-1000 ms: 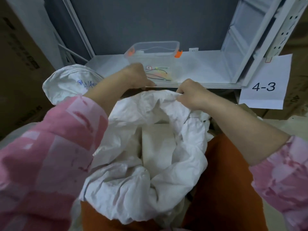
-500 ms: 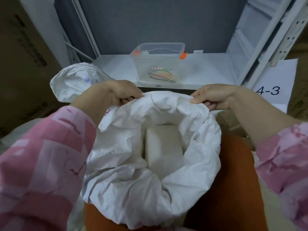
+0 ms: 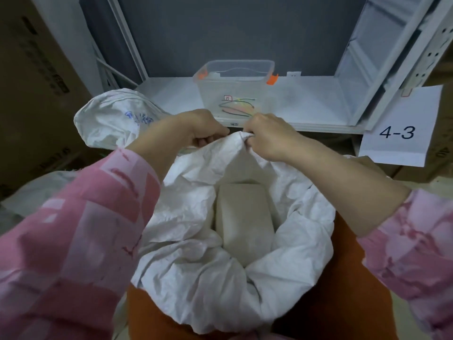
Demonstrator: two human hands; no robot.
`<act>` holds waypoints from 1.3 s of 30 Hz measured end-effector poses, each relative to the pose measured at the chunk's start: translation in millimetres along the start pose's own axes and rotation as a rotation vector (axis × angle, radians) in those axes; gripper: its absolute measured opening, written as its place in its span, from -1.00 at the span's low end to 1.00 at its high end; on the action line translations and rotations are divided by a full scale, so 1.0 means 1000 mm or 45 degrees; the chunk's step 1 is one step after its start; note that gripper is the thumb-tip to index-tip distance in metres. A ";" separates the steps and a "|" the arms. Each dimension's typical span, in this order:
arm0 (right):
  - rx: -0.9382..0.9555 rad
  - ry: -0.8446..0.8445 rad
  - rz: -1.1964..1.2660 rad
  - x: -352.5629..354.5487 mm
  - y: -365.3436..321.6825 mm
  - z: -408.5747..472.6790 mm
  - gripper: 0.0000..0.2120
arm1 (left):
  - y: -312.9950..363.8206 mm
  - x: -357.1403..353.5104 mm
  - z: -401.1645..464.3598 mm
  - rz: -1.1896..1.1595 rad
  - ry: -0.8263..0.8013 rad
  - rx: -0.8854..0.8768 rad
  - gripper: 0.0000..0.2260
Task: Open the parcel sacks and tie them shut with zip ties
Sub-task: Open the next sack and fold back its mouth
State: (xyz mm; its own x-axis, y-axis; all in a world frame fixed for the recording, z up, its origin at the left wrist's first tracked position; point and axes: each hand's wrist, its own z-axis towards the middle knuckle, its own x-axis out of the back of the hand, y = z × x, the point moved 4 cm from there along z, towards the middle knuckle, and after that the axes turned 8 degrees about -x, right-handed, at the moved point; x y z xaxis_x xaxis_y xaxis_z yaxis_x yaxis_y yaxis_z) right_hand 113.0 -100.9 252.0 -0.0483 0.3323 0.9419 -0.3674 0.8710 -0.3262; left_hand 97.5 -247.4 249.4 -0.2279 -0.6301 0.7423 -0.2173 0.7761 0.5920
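Observation:
A white woven parcel sack stands open in front of me, its mouth wide, with a pale box-shaped parcel lying inside. My left hand and my right hand both pinch the sack's far rim, close together at the middle, lifting it into a peak. On the white shelf beyond sits a clear plastic tub with orange clips; several coloured zip ties lie in its bottom.
A second white sack with blue print lies at the left of the shelf. Brown cartons stand at the left. A paper label reading 4-3 hangs at the right. Orange fabric surrounds the sack's base.
Half a second ago my hands held the rim wide apart at its left and right sides. They have come together at the far middle, bunching the rim upward.

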 end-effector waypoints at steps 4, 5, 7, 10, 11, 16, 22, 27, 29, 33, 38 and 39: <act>-0.224 -0.119 0.119 0.001 0.022 0.015 -0.83 | 0.001 0.019 -0.020 0.466 0.136 -0.102 -0.60; -0.278 -0.107 0.149 0.002 0.028 0.019 -0.86 | -0.005 0.019 -0.023 0.496 0.068 -0.090 -0.57; -0.344 -0.088 0.191 0.002 0.034 0.025 -0.87 | -0.018 0.015 -0.026 0.541 0.002 -0.068 -0.56; -0.375 -0.073 0.221 0.000 0.034 0.029 -0.85 | -0.032 0.007 -0.022 0.606 0.017 -0.062 -0.64; -0.381 -0.068 0.233 -0.001 0.035 0.030 -0.85 | -0.035 0.004 -0.020 0.545 -0.002 -0.058 -0.71; -0.399 0.046 0.133 0.003 0.044 0.030 -0.87 | -0.050 -0.007 -0.009 -0.427 -0.057 0.061 -0.70; 0.176 0.186 -0.201 0.002 -0.016 0.006 -0.60 | -0.046 -0.010 -0.003 -0.624 0.034 0.060 -0.66; 0.157 0.170 -0.298 -0.004 -0.024 0.012 -0.82 | -0.033 -0.014 -0.011 -0.776 -0.060 -0.032 -0.63; 0.049 0.194 -0.289 0.000 -0.017 0.019 -0.85 | -0.030 -0.007 -0.014 -0.572 0.042 -0.069 -0.72; -0.130 0.210 -0.264 0.001 0.006 0.031 -0.85 | -0.039 0.004 -0.017 0.094 0.208 -0.060 -0.50; -0.255 0.224 -0.181 0.001 0.019 0.042 -0.88 | -0.062 -0.021 -0.019 0.205 -0.003 0.023 -0.56; -0.276 0.224 -0.158 0.000 0.021 0.043 -0.87 | -0.065 -0.023 -0.015 0.204 0.016 0.028 -0.58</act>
State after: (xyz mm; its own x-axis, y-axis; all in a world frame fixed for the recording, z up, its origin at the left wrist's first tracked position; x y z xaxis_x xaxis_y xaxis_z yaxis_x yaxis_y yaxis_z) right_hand 65.5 -97.7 248.8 0.1528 0.2597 0.9535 -0.1527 0.9595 -0.2368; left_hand 131.3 -283.2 198.2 -0.2495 -0.4978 0.8306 -0.1996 0.8658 0.4589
